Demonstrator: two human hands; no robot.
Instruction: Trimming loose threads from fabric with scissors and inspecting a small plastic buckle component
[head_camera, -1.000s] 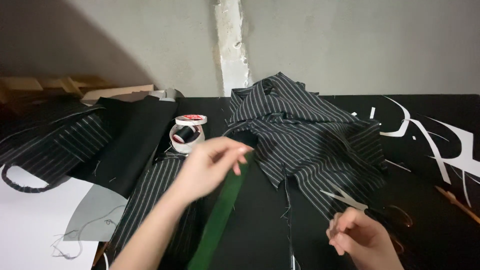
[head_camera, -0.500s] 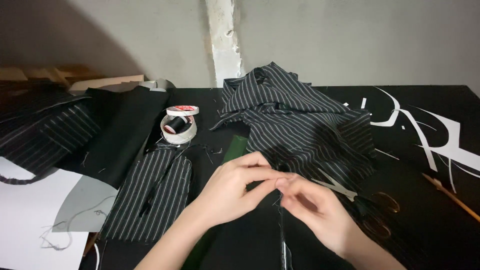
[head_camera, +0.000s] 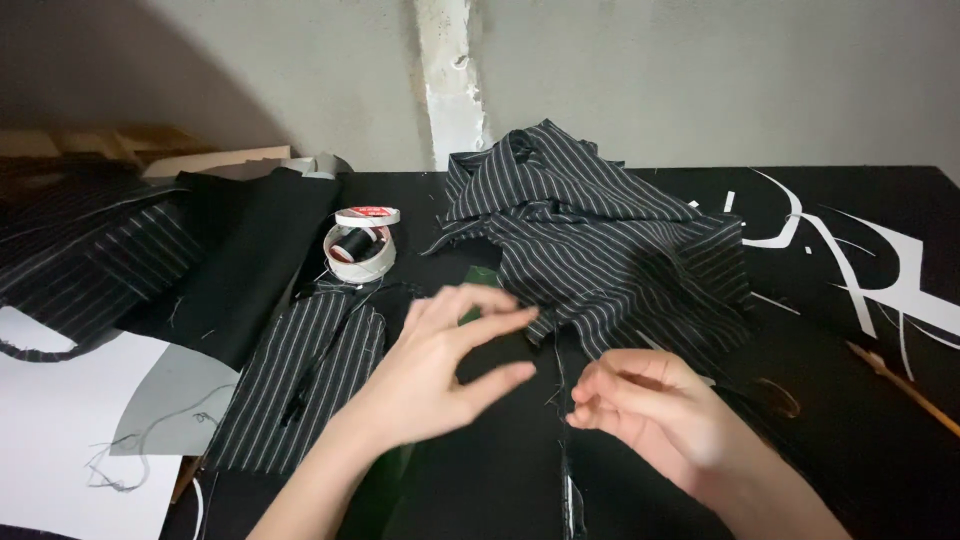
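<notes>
Head view looks down at two bare hands over a dark surface (head_camera: 860, 440) full of sewing things. Left hand (head_camera: 440, 375) is in the middle, with its fingers (head_camera: 500, 325) spread wide and holding nothing. Right hand (head_camera: 650, 410) is just beside it, lower and to the right. Its fingers (head_camera: 590, 405) are curled in close, pinched narrow, maybe on a thread, but that is too small to tell.

Between the two hands runs the edge of a black cloth (head_camera: 500, 450). This edge is long and goes straight away from the person, up toward the striped cloth pile (head_camera: 600, 240). The right hand is nearer to that edge, almost touching it. The left hand floats just above the cloth.

Under the left arm a green strip (head_camera: 375, 490) peeks out. A striped flat piece (head_camera: 300, 380) lies to the left. Farther back sit a white tape roll (head_camera: 367, 216) and a ring with a black thread spool (head_camera: 352, 243) inside. White paper (head_camera: 50, 440) lies at the far left.
</notes>
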